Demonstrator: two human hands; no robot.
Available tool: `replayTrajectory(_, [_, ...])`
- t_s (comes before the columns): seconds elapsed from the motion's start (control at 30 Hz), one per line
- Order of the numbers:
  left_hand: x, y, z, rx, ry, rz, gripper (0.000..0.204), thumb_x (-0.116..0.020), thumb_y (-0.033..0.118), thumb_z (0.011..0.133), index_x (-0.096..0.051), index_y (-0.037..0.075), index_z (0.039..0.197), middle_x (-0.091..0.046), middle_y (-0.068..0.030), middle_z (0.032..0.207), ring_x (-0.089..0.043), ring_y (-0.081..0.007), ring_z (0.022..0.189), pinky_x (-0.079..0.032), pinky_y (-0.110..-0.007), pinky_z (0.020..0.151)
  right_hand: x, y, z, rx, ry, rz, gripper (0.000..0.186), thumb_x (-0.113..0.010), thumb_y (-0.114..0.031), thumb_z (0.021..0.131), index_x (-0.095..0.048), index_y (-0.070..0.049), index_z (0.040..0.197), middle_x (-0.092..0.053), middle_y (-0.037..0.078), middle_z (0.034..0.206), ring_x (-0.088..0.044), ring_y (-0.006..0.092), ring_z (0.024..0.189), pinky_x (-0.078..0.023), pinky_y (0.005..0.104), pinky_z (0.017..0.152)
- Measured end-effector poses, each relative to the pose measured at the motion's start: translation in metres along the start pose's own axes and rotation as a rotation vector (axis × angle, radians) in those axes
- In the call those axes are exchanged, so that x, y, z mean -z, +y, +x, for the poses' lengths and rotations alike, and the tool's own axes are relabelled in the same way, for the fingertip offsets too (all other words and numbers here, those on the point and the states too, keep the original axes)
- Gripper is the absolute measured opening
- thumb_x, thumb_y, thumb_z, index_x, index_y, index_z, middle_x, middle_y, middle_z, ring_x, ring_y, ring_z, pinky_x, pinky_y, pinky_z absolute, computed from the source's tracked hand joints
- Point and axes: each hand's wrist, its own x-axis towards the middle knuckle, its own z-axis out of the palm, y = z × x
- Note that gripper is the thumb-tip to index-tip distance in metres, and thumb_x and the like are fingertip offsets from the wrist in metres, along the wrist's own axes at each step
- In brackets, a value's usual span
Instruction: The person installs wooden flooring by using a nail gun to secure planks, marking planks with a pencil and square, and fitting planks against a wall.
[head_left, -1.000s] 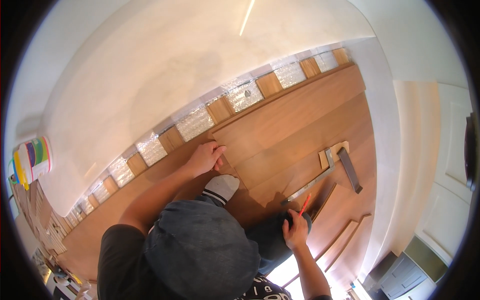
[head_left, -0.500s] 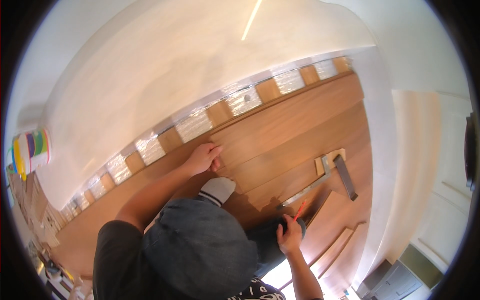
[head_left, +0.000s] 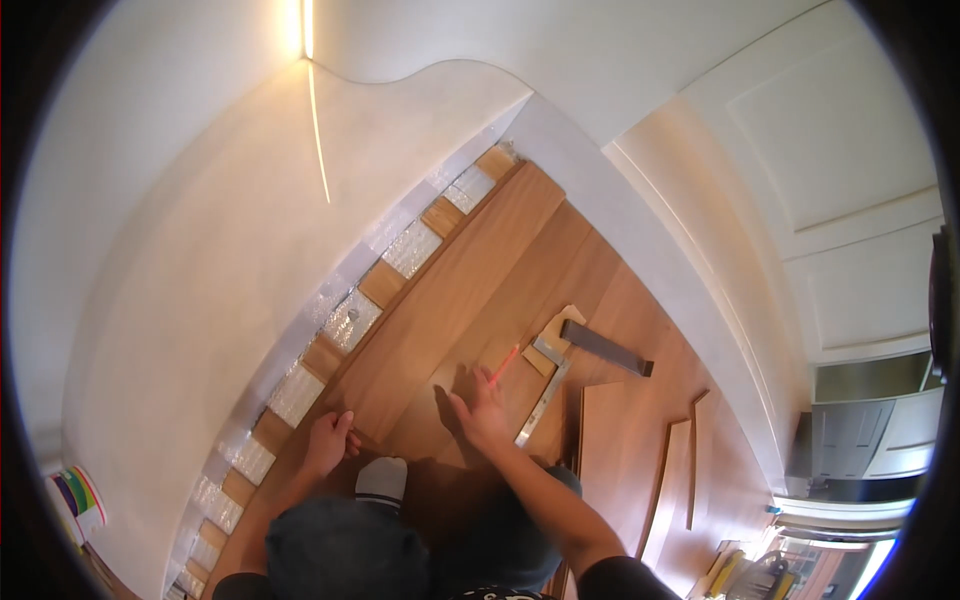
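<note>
Fingers [head_left: 484, 378] of the right hand [head_left: 487, 414] keep a red pencil [head_left: 507, 364] between them, its free end slanting up and away from the palm, while the thumb stands out to the left, apart from the rest. That hand is over the wood-plank floor [head_left: 590, 265], just left of a steel square [head_left: 543, 402]. On the left hand [head_left: 328, 444] the fingers are loosely curled beside the near end of a long brown plank [head_left: 450, 280]; whether they press on it or pinch anything, I cannot tell. Just right of that hand is a foot in a white sock [head_left: 381, 479] with dark stripes. A tan scrap piece [head_left: 567, 320] lies at the square's short leg, and one end of a dark metal bar [head_left: 608, 347] overlaps it. Farther right are loose planks [head_left: 604, 430], lying apart from one another. Between the long plank and the pale wall [head_left: 190, 260] runs a strip of silvery foil underlay [head_left: 409, 248], with small wooden blocks [head_left: 383, 285] set along it at intervals. At the far left is a tub [head_left: 76, 505] with a multicoloured label, and a dark cap [head_left: 345, 550] fills part of the lower edge.
</note>
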Motion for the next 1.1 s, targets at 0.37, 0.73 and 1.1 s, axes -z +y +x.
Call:
replayTrajectory(0.37, [0.003, -0.011, -0.002, 0.016, 0.033, -0.026, 0.038, -0.058, 0.034, 0.109, -0.061, -0.001, 0.094, -0.071, -0.0140, 0.074, -0.066, -0.0203, 0.053, -0.051, -0.034, 0.049, -0.085, -0.022, 0.047, 0.099, 0.185, -0.169, 0.090, -0.078, -0.046, 0.091, -0.039, -0.001, 0.158, -0.035, 0.032, 0.164, -0.036, 0.0498, 0.149, -0.033, 0.0544, 0.122])
replayTrajectory(0.73, [0.014, -0.004, -0.005, -0.018, 0.001, -0.042, 0.037, -0.054, 0.036, 0.111, -0.063, 0.001, 0.099, -0.071, -0.0119, 0.075, -0.068, -0.0195, 0.058, -0.054, -0.034, 0.052, -0.084, -0.034, 0.063, 0.192, 0.163, -0.083, 0.084, -0.078, -0.036, 0.093, -0.040, 0.001, 0.157, -0.038, 0.035, 0.160, -0.037, 0.0504, 0.148, -0.035, 0.0550, 0.121])
replayTrajectory(1.1, [0.023, -0.001, -0.016, -0.012, -0.025, 0.040, 0.037, -0.048, 0.032, 0.112, -0.064, 0.000, 0.102, -0.075, -0.0117, 0.079, -0.071, -0.0202, 0.058, -0.056, -0.037, 0.059, -0.005, -0.139, 0.025, 0.327, -0.466, 0.505, 0.040, -0.051, -0.026, 0.113, -0.054, 0.003, 0.139, -0.074, 0.015, 0.108, -0.068, 0.0215, 0.109, -0.050, 0.0407, 0.103])
